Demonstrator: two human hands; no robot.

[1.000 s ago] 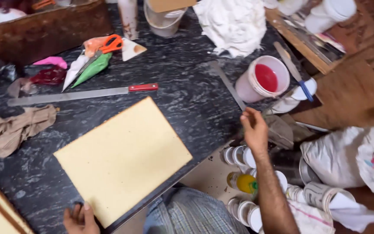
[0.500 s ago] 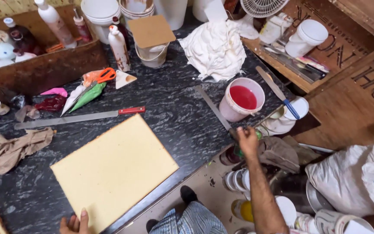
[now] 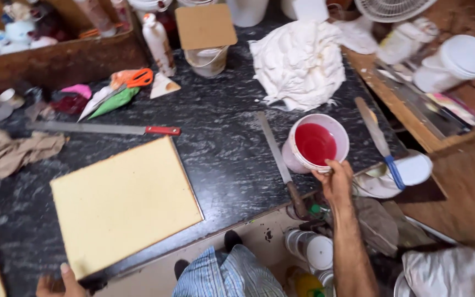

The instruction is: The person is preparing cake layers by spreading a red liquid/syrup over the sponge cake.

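Red-filled white plastic bucket [image 3: 314, 144], held at its near rim by the right hand [image 3: 333, 180]

Left hand [image 3: 61, 281] sits at 7 o'clock with fingers flat on the black marbled counter [image 3: 221, 143], holding nothing, just beside the pale yellow rectangular sponge sheet [image 3: 122, 203]. Right hand pinches the bucket rim at 4 o'clock; a level, firm grip looks wise, since the red liquid could slop. Long metal ruler [image 3: 275, 151] lies just left; crumpled white cloth [image 3: 298, 63] lies beyond at 1 o'clock.
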